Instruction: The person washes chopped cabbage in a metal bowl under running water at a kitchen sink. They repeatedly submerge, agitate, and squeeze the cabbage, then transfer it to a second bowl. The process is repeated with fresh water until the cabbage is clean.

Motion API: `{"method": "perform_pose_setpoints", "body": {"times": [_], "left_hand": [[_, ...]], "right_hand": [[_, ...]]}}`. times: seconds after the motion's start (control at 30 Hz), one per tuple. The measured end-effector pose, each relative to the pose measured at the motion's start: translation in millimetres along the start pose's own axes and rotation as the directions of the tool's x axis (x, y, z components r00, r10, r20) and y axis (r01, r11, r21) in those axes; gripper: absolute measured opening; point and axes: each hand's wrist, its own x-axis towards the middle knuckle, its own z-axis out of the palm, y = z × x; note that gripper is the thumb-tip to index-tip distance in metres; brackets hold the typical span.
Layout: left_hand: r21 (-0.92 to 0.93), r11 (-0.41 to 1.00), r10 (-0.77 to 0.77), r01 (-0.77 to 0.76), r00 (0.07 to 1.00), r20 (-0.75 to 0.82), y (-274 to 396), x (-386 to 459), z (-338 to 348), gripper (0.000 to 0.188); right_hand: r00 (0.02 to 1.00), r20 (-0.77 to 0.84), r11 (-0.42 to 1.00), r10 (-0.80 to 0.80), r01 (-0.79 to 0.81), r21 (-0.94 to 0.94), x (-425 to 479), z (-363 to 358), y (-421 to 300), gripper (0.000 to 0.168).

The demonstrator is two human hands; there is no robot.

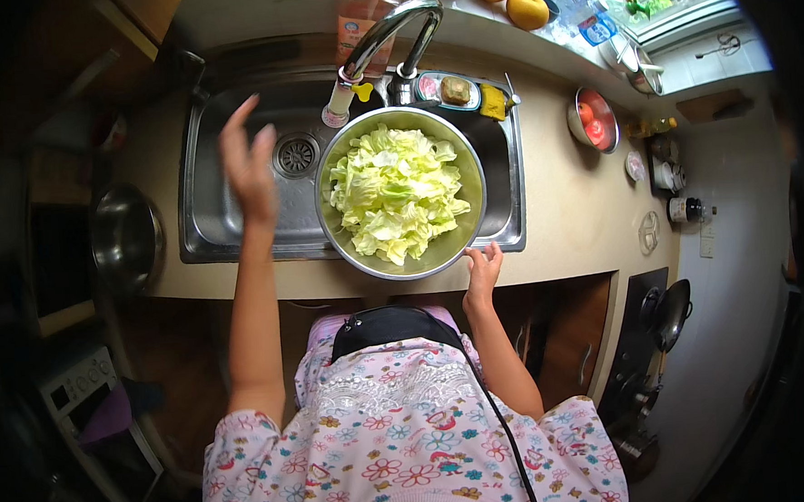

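A large stainless steel bowl (476, 209) full of torn pale green lettuce leaves (399, 190) rests over the right part of the steel sink (199, 221). My left hand (251, 167) is raised above the left basin, fingers apart, slightly blurred and holding nothing. With thumb and fingers, my right hand (483, 268) touches or grips the bowl's rim at its lower right; how firmly cannot be told. Just past the bowl, the chrome faucet (431, 18) arches over, its white spout end (337, 108) hanging near the bowl's upper left rim.
Behind the sink stand a pink soap bottle (356, 32), a soap dish (469, 101) and a yellow sponge (492, 102). On the right counter is a bowl of tomatoes (593, 122). An empty metal bowl (125, 235) sits left of the sink. Yellow fruits (527, 10) lie on the ledge.
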Motion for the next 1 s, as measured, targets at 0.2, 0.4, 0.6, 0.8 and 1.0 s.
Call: {"method": "perform_pose_setpoints", "body": {"times": [0.2, 0.4, 0.6, 0.8, 1.0], "left_hand": [[0.168, 0.986, -0.043, -0.001, 0.965, 0.260, 9.9, 30.7, 99.1, 0.040], [0.122, 0.992, -0.051, 0.017, 0.958, 0.284, 27.0, 1.9, 105.6, 0.040], [0.030, 0.985, -0.164, 0.172, 0.855, 0.492, 44.2, -34.8, 133.0, 0.051], [0.068, 0.997, -0.069, 0.042, 0.881, 0.468, 18.5, -75.9, 126.7, 0.062], [0.513, 0.824, -0.343, 0.241, 0.932, 0.113, -57.1, -131.2, 47.3, 0.064]], "right_hand": [[0.822, 0.071, 0.807, -0.565, 0.569, -0.155, 33.8, 26.5, -65.9, 0.053], [0.565, 0.514, 0.470, -0.646, 0.824, -0.315, 114.5, 118.7, -134.6, 0.044], [0.608, 0.661, 0.555, -0.440, 0.763, -0.332, 186.8, 169.9, -122.0, 0.042], [0.526, 0.662, 0.495, -0.533, 0.829, -0.260, 161.6, 162.6, -132.3, 0.031], [0.544, 0.648, 0.513, -0.533, 0.817, -0.264, 156.1, 159.6, -128.3, 0.031]]}}
